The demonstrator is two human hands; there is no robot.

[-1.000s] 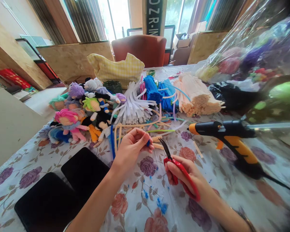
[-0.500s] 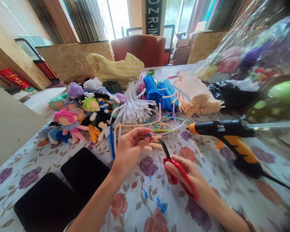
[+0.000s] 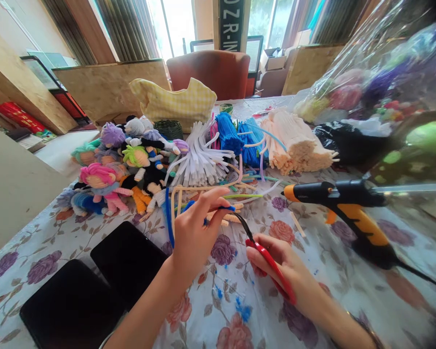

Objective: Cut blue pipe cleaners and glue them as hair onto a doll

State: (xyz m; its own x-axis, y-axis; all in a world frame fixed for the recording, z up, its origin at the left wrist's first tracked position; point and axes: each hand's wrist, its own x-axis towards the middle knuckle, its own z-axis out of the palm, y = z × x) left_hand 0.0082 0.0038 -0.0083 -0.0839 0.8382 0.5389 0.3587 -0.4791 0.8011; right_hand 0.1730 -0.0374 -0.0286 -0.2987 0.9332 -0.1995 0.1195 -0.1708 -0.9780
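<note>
Between the thumb and fingers of my left hand point(image 3: 196, 223) is a blue pipe cleaner point(image 3: 227, 208), its short end poking out to the right. A longer blue length curves down at the left behind this hand. My right hand point(image 3: 276, 261) is closed around the red handles of a pair of scissors point(image 3: 272, 269). The dark curved blades point up and left, their tips close to the pipe cleaner's end; whether they touch it I cannot tell. Blue fluff clippings point(image 3: 243, 310) lie on the flowered tablecloth point(image 3: 189, 334) below.
Pipe-cleaner dolls point(image 3: 98, 177) are heaped at the left, beside white point(image 3: 201, 160), blue point(image 3: 229, 133) and peach point(image 3: 298, 145) pipe-cleaner bundles. A glue gun point(image 3: 349, 203) lies at the right, its cord trailing off. Two black tablet-like slabs point(image 3: 69, 305) rest at the lower left.
My left hand has turned, and more of the blue pipe cleaner now shows beyond its fingertips. The scissors have shifted slightly, with their tips now nearer the blue end.
</note>
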